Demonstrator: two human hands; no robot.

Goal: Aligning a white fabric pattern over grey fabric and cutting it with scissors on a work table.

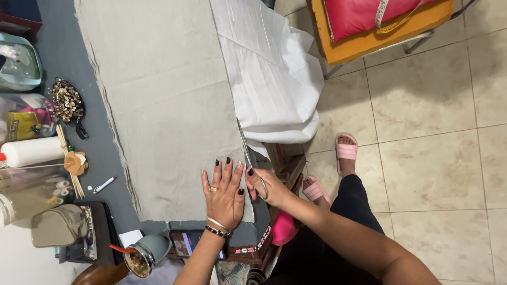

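the cutting step looks in hand: the right hand has its grip closed through the loops of metal scissors, blades lying along the right edge of the beige woven cloth spread on the grey counter, while the left hand lies flat with fingers spread, holding nothing, pinning the cloth's near corner. judging from this, the next snip calls for the cloth kept taut and the blades kept true to that edge, beside the thin, creased white sheet that droops off the counter
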